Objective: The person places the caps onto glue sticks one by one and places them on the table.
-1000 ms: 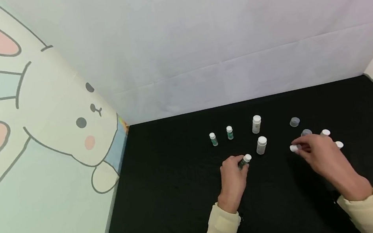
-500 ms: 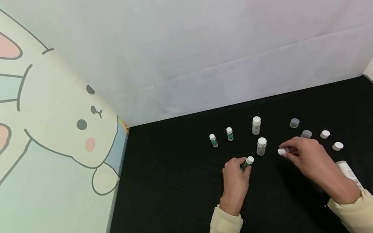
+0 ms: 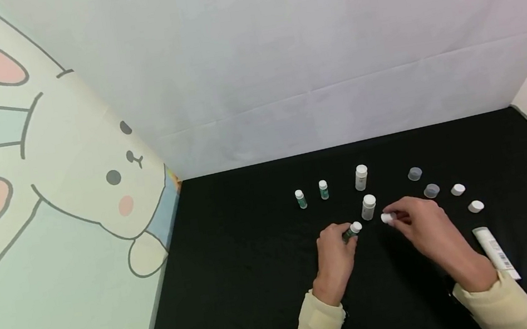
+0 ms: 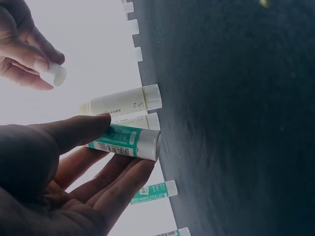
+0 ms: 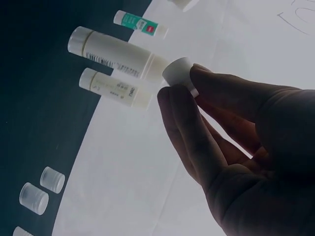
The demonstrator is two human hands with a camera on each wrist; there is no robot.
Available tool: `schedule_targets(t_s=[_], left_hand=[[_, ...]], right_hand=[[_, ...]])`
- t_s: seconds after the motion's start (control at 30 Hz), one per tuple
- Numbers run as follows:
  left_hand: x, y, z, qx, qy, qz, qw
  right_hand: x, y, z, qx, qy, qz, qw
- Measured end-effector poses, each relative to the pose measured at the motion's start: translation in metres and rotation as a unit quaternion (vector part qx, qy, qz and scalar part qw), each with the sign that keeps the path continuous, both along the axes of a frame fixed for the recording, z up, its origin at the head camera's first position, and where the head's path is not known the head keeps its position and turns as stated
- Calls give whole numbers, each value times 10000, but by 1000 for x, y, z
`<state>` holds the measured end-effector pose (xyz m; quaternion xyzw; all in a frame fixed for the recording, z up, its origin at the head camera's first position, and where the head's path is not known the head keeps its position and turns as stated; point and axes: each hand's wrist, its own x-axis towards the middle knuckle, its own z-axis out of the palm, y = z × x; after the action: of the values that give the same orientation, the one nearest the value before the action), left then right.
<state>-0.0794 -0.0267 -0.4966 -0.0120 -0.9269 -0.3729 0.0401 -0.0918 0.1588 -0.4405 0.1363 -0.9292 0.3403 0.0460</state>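
A two-handed hold

Over the black tabletop (image 3: 239,280), left hand (image 3: 333,255) and right hand (image 3: 428,225) are near each other; the left grasps a green-labelled tube (image 4: 120,141) round its middle, seemingly leaving its top accessible; the right pinches a white cap (image 5: 177,72), probably for fine control

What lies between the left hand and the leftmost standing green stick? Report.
Only bare black cloth, as the head view shows; the green stick in the left hand is off to the right.
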Motion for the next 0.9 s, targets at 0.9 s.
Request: schedule_targets(t_s=[0.9], left_hand=[[-1, 4, -3, 32, -94, -164, 9998]], right_hand=[[5, -17, -1, -200, -105, 363, 9991]])
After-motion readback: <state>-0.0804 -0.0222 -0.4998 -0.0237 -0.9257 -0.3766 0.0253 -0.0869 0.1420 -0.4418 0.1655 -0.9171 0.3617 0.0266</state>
